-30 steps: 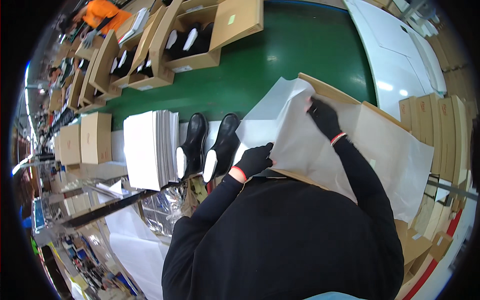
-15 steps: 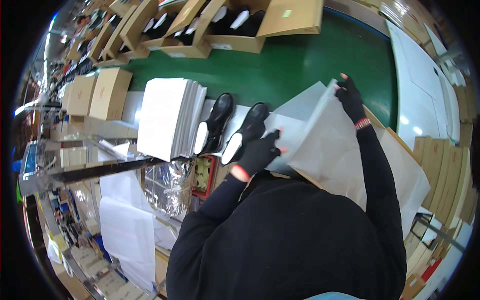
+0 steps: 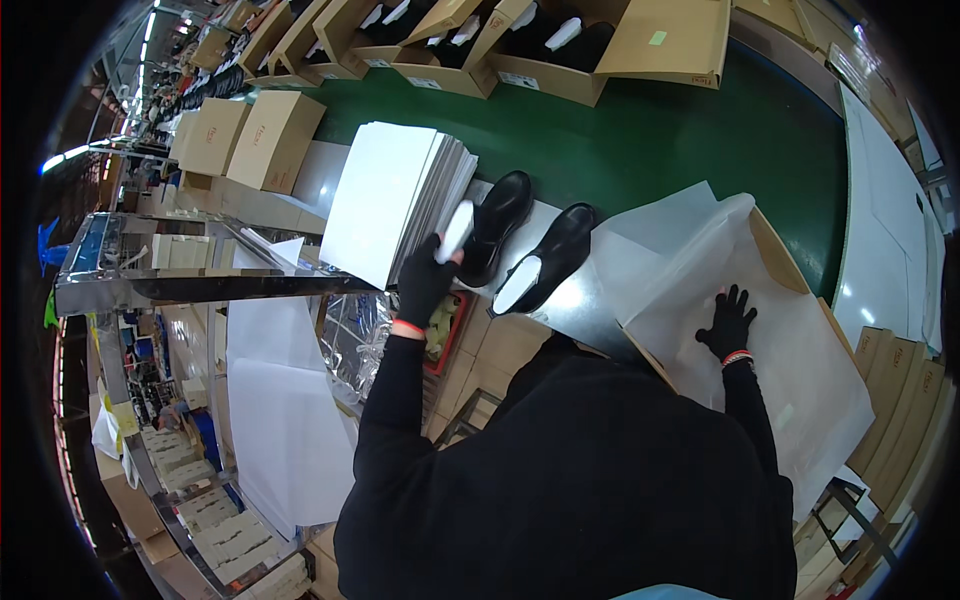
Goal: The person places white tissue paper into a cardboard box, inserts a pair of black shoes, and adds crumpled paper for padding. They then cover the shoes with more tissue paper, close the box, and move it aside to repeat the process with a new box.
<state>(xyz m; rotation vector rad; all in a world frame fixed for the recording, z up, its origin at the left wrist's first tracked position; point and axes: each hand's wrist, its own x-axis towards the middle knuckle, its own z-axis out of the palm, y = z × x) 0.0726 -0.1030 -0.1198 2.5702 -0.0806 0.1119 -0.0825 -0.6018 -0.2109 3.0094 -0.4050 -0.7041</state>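
Observation:
A pair of black leather boots lies on the metal-topped bench edge in front of me, white stuffing showing at their openings. My left hand [image 3: 427, 278], in a black fingerless glove, is closed at the top end of the left boot [image 3: 497, 215], thumb beside the white stuffing. The right boot [image 3: 557, 253] lies beside it, untouched. To the right, white tissue paper [image 3: 690, 255] lines an open cardboard box [image 3: 785, 250] and hangs over its near side. My right hand [image 3: 728, 325], gloved likewise, is open with fingers spread, pressing flat on the tissue inside the box.
A tall stack of white paper sheets [image 3: 385, 195] stands left of the boots. Behind runs a green belt [image 3: 640, 140] with open boxes of shoes [image 3: 545, 75] along its far side. Closed boxes [image 3: 270, 140] stand at left; a metal rail [image 3: 240, 287] juts in below the stack.
My left hand has moved left from beside the right boot to the left boot, which has turned slightly. My right hand has let go of the tissue's far edge and come down onto the paper.

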